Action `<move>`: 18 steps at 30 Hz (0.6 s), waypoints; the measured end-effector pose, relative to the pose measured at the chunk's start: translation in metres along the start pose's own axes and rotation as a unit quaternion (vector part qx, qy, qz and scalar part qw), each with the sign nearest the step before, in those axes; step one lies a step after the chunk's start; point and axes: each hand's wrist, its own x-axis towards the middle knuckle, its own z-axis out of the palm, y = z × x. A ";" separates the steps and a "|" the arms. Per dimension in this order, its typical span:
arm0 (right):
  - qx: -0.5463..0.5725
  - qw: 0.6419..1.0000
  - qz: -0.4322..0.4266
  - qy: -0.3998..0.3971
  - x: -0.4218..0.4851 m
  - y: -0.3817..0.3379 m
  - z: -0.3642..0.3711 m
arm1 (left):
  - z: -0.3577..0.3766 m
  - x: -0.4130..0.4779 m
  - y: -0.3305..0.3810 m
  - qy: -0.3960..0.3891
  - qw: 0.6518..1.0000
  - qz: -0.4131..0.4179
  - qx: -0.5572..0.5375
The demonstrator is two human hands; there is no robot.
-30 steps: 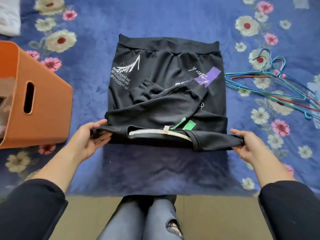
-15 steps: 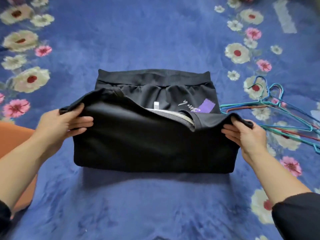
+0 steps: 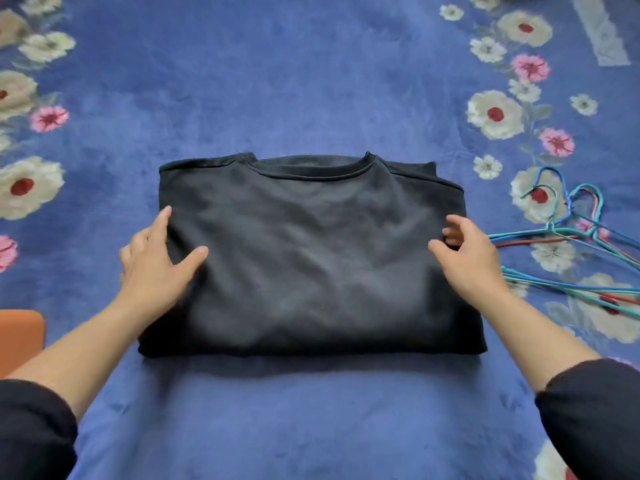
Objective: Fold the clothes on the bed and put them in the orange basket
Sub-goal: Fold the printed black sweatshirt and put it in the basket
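Black and folded, the sweatshirt was seen as a compact rectangle at the centre of the blue flowered bed, its neckline turned toward 12 o'clock and its thick folded edge toward 6 o'clock. The left hand was laid on the garment's 9 o'clock edge with its fingers straight and spread and its thumb pressed onto the top layer; nothing was gripped by it. The right hand was held at the 3 o'clock edge with its fingers loosely curved over the cloth. No fabric was seen pinched between them, so it was judged to be touching rather than holding.

The folding of this piece was judged to be finished or nearly so, with only a last smoothing left. The move into the orange basket had not been made. Just one corner of that basket was caught at 8 o'clock, well apart from the fold. Its inside was cut off by the frame, so what had been put in it could not be told. Whether more clothes were waiting could not be told from this view either. A bundle of wire hangers was seen lying at 3 o'clock, just beyond the right hand.
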 end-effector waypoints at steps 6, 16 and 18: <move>-0.019 0.988 0.088 0.129 -0.055 0.058 0.031 | 0.043 -0.059 -0.047 0.036 0.986 -0.138 -0.091; 0.186 0.956 0.216 -0.072 -0.058 0.051 -0.012 | -0.001 -0.064 -0.037 0.065 0.984 -0.066 -0.154; 0.160 0.964 0.194 -0.085 -0.076 0.057 -0.020 | -0.010 -0.082 -0.044 0.079 0.986 -0.069 -0.128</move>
